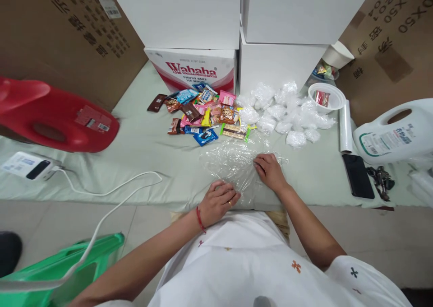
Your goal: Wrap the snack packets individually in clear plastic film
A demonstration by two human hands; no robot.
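Observation:
A crumpled sheet of clear plastic wrap (225, 160) is spread on the pale green cloth in front of me. My left hand (220, 201) rests at the sheet's near edge, its bent fingers closed on the film. On the right side of the sheet, my right hand (271, 174) pinches the wrap between curled fingers. Just beyond the film lies a pile of wrapped snacks (203, 110), with a green-ended wafer packet (234, 131) closest to it. Several clear plastic bundles (277, 113) are heaped to the right of the snacks; their contents are hard to make out.
White boxes (194, 70) stand behind the pile. At right are a white bowl (333, 95) holding a red packet, a plastic-wrap roll (345, 128), a white jug (395, 131), a black phone (357, 176) and keys (382, 180). Leftward are a red jug (61, 117) and a cabled white device (30, 166).

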